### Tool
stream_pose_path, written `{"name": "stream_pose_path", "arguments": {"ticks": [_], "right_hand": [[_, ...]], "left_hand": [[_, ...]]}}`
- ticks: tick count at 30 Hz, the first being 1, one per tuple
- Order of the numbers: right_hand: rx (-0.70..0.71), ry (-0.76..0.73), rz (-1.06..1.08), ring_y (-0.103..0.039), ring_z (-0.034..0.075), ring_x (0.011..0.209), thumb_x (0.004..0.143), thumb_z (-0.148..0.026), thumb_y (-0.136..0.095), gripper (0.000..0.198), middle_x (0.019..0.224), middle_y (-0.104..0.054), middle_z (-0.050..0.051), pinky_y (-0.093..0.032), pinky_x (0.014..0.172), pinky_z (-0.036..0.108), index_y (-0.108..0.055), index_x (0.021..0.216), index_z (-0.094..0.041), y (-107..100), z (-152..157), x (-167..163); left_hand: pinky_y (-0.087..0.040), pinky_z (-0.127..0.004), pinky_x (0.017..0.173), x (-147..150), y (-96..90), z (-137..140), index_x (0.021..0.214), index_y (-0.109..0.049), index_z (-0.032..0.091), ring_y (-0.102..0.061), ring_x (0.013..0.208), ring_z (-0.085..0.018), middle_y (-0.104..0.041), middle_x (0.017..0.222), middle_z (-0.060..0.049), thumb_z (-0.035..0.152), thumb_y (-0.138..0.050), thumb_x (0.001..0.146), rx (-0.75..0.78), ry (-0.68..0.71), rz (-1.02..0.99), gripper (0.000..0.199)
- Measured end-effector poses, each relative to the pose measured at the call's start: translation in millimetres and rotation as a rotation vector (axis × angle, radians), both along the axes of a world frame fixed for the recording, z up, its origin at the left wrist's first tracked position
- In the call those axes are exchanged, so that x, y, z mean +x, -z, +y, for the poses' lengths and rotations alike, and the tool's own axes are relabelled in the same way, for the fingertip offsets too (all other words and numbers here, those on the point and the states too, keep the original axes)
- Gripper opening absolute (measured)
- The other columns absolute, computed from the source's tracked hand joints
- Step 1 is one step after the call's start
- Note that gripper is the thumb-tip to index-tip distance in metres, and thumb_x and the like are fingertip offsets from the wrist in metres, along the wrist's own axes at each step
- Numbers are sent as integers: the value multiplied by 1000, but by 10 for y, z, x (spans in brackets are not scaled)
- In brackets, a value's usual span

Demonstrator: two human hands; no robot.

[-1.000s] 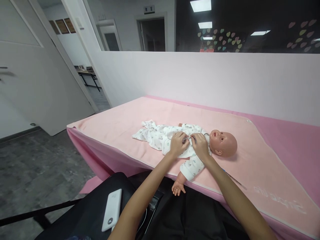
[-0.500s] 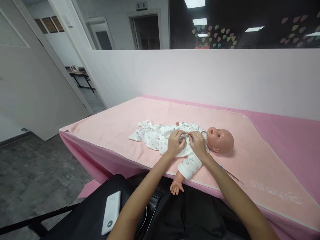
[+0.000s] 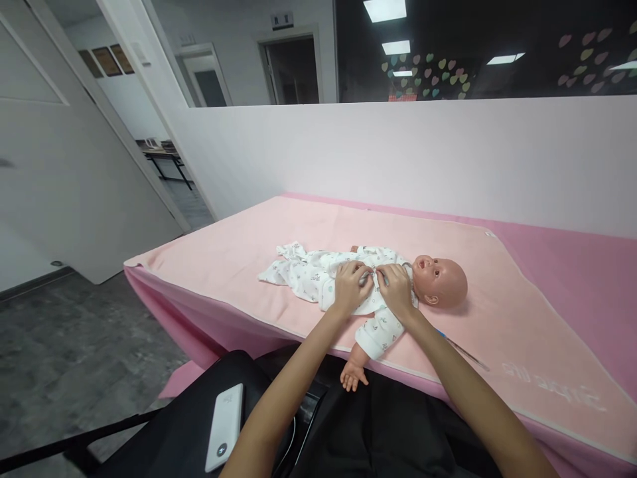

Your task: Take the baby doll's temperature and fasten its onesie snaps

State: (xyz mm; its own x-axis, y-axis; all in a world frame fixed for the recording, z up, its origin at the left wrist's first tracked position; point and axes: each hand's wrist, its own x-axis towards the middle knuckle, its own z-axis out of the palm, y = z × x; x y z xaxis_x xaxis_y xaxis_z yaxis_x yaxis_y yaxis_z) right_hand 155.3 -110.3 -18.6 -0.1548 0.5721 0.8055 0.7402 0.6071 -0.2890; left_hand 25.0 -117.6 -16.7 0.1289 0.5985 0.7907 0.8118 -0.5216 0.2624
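A baby doll (image 3: 440,283) lies on its back, its head to the right, dressed in white printed baby clothes (image 3: 311,271). Over the doll's chest, the fingers of my left hand (image 3: 351,287) are closed in a pinch on the front of the top. Just to the right, my right hand (image 3: 396,288) pinches the same cloth, and the fingertips of both hands nearly meet. Any fastener between them is too small to make out. One doll arm (image 3: 354,369) hangs over the table's near edge, palm up.
A pale pink blanket (image 3: 213,252) covers the table over a darker pink cloth (image 3: 587,279). A thin blue-ended stick (image 3: 465,352) lies beside my right forearm. On the black chair or bag at lower left rests a white power bank (image 3: 225,425). A white wall (image 3: 398,153) stands behind.
The fingertips have shifted slightly at the chest of the top, with both hands still pinching it. The whole view has moved a little; the doll lies as before.
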Motion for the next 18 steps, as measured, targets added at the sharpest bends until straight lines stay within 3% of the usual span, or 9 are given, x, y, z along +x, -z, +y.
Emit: {"name": "stream_pose_path", "arguments": {"ticks": [8, 14, 18], "right_hand": [[38, 22, -40, -51, 19, 79, 81, -11, -45, 14, 78, -60, 4, -38, 74, 32, -57, 77, -18, -23, -34, 6], [73, -137, -196, -49, 20, 90, 76, -9, -48, 16, 93, -58, 7, -38, 85, 36, -60, 77, -19, -109, -54, -219], [46, -127, -292, -49, 21, 93, 78, -11, -46, 14, 96, -58, 9, -34, 92, 40, -60, 78, -17, -102, 10, -426]], "left_hand": [[-38, -33, 77, -412, 18, -39, 95, -57, 20, -52, 85, -18, -61, 88, -3, 19, -46, 80, -20, 147, 156, 20], [-38, -34, 76, -592, 26, -47, 89, -58, 21, -53, 84, -19, -61, 88, -3, 20, -49, 78, -52, 33, 48, 15], [-38, -34, 77, -568, 39, -52, 94, -58, 21, -53, 86, -19, -62, 91, -3, 21, -48, 77, -91, 37, 35, 20]]}}
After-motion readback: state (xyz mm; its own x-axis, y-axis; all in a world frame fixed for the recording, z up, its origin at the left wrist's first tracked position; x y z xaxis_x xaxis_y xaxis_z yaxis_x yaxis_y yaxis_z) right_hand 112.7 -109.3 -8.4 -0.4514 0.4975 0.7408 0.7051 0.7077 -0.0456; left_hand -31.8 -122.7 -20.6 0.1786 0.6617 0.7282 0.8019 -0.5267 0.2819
